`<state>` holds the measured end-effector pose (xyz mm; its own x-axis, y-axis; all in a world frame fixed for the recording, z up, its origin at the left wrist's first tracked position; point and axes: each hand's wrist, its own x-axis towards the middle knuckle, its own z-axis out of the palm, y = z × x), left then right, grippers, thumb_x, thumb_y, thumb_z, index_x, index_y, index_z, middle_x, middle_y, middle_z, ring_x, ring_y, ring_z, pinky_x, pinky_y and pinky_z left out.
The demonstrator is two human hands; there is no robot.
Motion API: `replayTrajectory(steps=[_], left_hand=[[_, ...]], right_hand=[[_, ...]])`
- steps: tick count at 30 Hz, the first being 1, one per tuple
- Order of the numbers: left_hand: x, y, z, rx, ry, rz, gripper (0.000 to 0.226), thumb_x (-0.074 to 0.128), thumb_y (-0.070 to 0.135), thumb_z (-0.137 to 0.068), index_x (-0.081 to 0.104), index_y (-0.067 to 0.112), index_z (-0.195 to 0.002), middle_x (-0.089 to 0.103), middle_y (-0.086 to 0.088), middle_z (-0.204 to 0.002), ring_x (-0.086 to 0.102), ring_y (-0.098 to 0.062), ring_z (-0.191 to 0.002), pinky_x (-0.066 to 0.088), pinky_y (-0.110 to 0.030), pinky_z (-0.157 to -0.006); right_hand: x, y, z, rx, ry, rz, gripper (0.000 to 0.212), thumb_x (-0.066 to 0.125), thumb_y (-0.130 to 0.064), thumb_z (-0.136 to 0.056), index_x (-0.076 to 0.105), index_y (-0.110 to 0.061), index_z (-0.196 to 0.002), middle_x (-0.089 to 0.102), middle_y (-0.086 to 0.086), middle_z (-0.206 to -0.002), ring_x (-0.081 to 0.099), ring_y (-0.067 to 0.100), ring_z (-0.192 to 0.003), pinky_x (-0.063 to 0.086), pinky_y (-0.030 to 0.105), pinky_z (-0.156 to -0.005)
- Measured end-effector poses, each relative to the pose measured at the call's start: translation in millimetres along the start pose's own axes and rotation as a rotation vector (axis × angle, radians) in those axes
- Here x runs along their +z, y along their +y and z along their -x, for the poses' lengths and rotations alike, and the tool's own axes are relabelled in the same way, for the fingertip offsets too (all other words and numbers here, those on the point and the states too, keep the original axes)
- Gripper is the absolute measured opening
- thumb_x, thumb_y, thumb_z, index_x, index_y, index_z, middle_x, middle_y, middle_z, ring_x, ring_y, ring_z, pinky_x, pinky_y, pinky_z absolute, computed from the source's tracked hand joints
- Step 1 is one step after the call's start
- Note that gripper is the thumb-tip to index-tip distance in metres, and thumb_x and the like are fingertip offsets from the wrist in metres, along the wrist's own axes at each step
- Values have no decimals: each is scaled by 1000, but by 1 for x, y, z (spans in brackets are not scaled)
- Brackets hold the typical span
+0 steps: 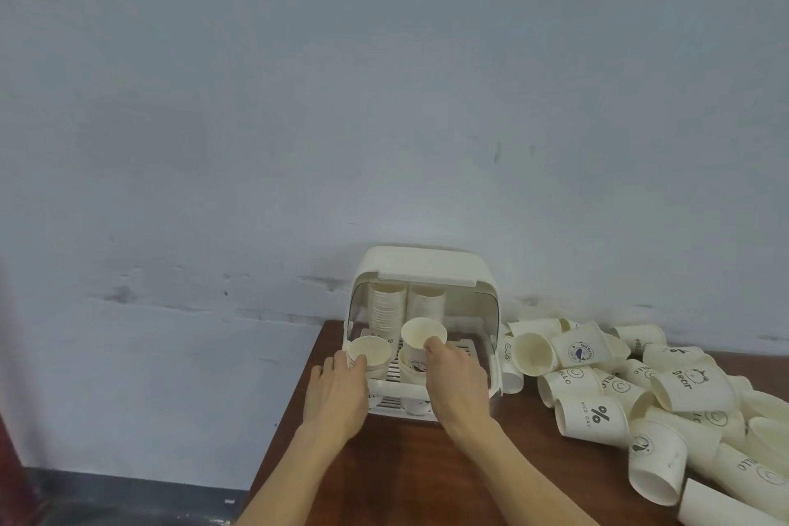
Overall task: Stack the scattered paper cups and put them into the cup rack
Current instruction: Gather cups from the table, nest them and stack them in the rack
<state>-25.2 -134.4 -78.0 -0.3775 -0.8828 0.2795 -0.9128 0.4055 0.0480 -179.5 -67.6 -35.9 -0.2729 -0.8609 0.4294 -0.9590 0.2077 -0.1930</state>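
Cup rack (427,269): white plastic box with a rounded top, standing on the tabletop (427,470) against the wall (299,98). Its front is open and faces the person.
Rack floor: slotted white tray (390,402) projecting forward past the front bar.
Rear stacks: two tall cup stacks (387,310) stand upright side by side at the back of the rack, rims nested closely.
Left hand (339,393): at the left front corner of the rack, fingers curled round a short cup stack (370,354). That stack is tilted, its open mouth turned toward the camera.
Right hand (454,376): inside the rack opening, fingers pinching the rim of a single cup (420,340). This cup is upright with a slight tilt, mouth up, and sits above another cup (409,363) standing on the tray.
Small cup (416,407): lies low at the front edge of the tray, between the two wrists; partly hidden.
Loose cups (666,393): a large pile on the tabletop to the right of the rack, most lying on their sides and touching or overlapping. Prints include "HELLO", "Bear", "%" and "NICE DAY". The nearest cups of the pile lie just beside the right wall of the rack.
Tabletop: dark brown wood; its left edge runs just left of the rack.
Wall: pale grey-blue, scuffed near the tabletop.
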Motion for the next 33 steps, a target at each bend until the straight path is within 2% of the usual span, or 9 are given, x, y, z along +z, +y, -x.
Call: replayTrajectory(steps=[3,9,15,21,27,33], left_hand=[[-3,4,3,1,-12,3,47,38,29,-98,31,21,-144,46,-8,-129,45,-25,-116,35,-36,-98],[-5,11,8,3,14,44,46,38,30,-97,33,21,-142,46,-9,-131,46,-25,-115,37,-36,-97],[-11,21,17,22,47,107,44,37,32,-98,33,23,-141,46,-5,-132,46,-23,-116,38,-36,-97],[-26,28,33,28,83,165,44,36,35,-99,32,26,-142,45,-3,-132,45,-21,-117,38,-34,-97],[-51,34,54,80,99,241,45,37,38,-100,30,28,-143,42,0,-134,45,-18,-117,39,-31,-99],[-75,39,64,164,138,269,48,38,40,-98,30,32,-144,41,5,-134,45,-16,-117,40,-31,-99]], right_hand=[[9,1,1,6,-39,0,25,42,-6,-90,56,-14,-108,66,5,-97,61,28,-86,33,34,-61],[16,4,9,39,-88,-29,33,43,-8,-91,59,-17,-118,65,5,-104,60,27,-95,35,32,-65],[10,3,17,47,-199,-57,45,47,-12,-88,46,-19,-133,59,7,-117,51,27,-110,45,37,-81],[-5,7,44,6,-157,-84,44,43,-15,-92,39,-19,-135,55,6,-116,51,24,-108,46,35,-82],[-44,26,81,31,-99,-127,45,39,-16,-94,36,-23,-139,48,-1,-130,46,20,-118,44,32,-88],[-69,57,122,57,-127,-122,48,38,-29,-97,29,-27,-145,42,-7,-133,44,14,-118,43,28,-91]])
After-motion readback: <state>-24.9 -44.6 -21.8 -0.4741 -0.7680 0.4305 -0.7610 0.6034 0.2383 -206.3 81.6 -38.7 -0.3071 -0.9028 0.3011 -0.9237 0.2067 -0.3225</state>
